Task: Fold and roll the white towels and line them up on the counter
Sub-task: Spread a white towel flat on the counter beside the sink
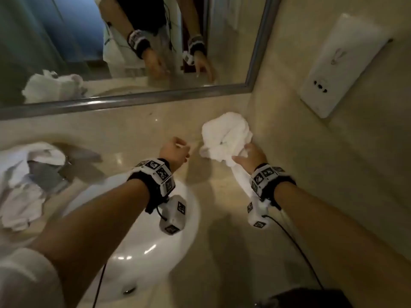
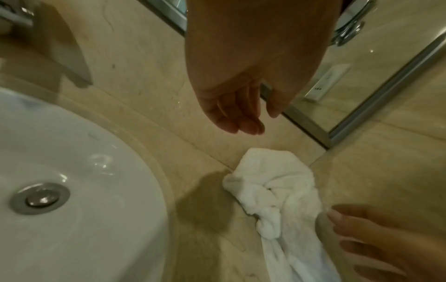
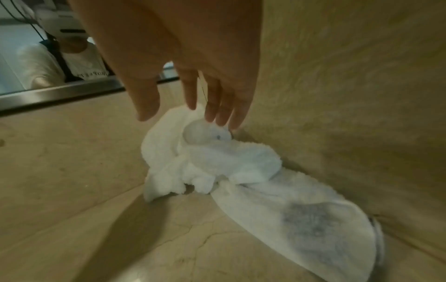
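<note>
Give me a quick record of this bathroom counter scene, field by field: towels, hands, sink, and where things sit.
place: beige stone counter below a framed mirror
towel in work: crumpled white towel in the counter's right corner, not yet folded or rolled
right hand: right hand over the towel's near part, fingers straight, at or just above the cloth
left hand: left hand above bare counter, loosely curled, holding nothing
other towels: white heap at far left
sink: white basin, metal drain
wall: white socket panel
</note>
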